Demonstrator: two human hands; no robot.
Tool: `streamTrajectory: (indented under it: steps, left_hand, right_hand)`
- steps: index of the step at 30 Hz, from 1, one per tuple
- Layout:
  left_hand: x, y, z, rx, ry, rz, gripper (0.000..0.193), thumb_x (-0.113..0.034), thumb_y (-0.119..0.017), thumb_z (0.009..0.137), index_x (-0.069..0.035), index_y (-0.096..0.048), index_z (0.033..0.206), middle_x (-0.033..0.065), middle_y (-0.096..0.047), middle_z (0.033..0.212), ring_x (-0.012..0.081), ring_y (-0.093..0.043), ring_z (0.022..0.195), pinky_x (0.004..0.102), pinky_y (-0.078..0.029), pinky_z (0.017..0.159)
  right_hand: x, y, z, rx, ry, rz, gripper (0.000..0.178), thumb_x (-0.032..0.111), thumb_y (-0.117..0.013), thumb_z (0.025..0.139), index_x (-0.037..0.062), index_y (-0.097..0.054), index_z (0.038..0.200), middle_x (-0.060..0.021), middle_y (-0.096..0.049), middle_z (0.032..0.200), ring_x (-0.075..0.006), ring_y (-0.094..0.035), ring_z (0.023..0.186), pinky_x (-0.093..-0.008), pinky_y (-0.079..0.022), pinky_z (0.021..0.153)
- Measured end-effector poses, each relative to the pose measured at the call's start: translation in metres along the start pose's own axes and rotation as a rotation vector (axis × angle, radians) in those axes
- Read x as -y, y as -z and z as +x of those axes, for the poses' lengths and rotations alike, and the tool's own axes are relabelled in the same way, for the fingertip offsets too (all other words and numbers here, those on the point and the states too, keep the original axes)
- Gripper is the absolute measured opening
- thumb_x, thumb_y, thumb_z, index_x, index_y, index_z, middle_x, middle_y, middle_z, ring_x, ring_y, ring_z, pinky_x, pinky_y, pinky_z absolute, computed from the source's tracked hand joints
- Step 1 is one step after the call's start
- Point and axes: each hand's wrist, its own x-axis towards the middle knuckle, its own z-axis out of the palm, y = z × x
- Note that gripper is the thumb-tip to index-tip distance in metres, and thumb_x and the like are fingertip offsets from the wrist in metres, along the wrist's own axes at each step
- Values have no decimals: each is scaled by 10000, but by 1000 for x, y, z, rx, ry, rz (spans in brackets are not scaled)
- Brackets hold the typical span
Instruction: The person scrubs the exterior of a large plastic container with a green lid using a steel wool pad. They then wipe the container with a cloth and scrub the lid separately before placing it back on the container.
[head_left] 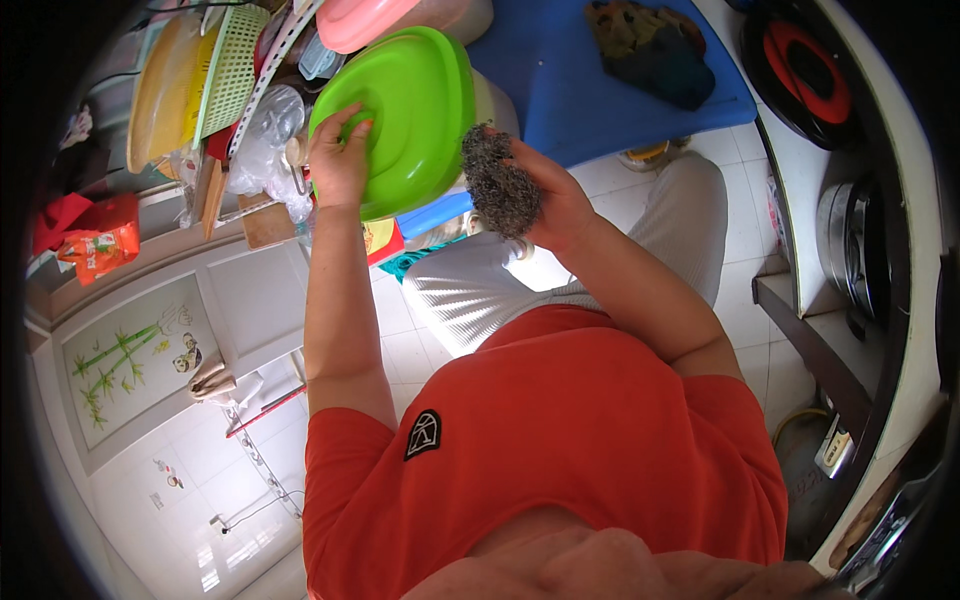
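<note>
A bright green round-cornered plastic lid (pixel 425 120) sits on a whitish tub (pixel 497 105), tilted toward me. My left hand (pixel 340 160) grips the lid's left side, with the thumb and a finger bent on its top face. In my right hand (pixel 558 205) is a grey steel wool scourer (pixel 500 188), held just beside the lid's right edge. The fingers behind the scourer are partly hidden. Whether the scourer touches the tub I cannot tell.
A blue table (pixel 560 85) lies ahead, bearing a dark cloth bundle (pixel 660 55) and a pink-lidded container (pixel 365 20). Baskets (pixel 230 70) and plastic bags (pixel 265 140) crowd the left shelf. A black-and-red round pan (pixel 805 70) is at the right.
</note>
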Motion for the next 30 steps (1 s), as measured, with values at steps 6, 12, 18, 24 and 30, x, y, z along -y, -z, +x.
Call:
streamTrajectory:
  steps: [6,12,18,24,30]
  left_hand:
    - [6,-4,4,-6,17,-14,267,-112,-774,832,-105,-742,1096,122,-694,1112,274,-641,1049,359,-493,951]
    - [8,-3,-2,-5,58,3,228,-135,-744,871,-98,-744,1096,116,-700,1094,255,-642,1049,343,-498,927]
    - [33,37,12,-181,307,-159,292,-232,-650,959,-35,-709,1167,62,-712,1027,141,-640,902,278,-507,811]
    - [108,63,-41,-89,1029,-451,214,-264,-606,978,-92,-696,1068,23,-700,984,118,-633,897,303,-489,792]
    - [111,59,-83,-132,1065,-1023,172,-218,-605,996,-88,-682,1079,14,-680,964,139,-622,911,326,-499,796]
  right_hand:
    - [2,0,0,-16,-13,57,394,264,-505,1033,96,-532,1389,-70,-645,1219,-199,-663,1035,-369,-561,879]
    - [5,-4,-5,-98,5,22,465,103,-520,948,55,-453,1406,-132,-623,1193,-247,-669,993,-392,-581,838]
    - [21,12,-2,-49,-4,-69,478,106,-519,950,-7,-464,1411,-140,-632,1224,-246,-665,1036,-391,-565,889]
    - [21,17,-4,-81,-36,-117,434,144,-502,977,-33,-506,1373,-152,-651,1217,-248,-661,1072,-376,-539,939]
    - [21,14,-6,-89,-87,-120,469,210,-478,984,-36,-498,1384,-149,-630,1251,-251,-640,1094,-386,-530,925]
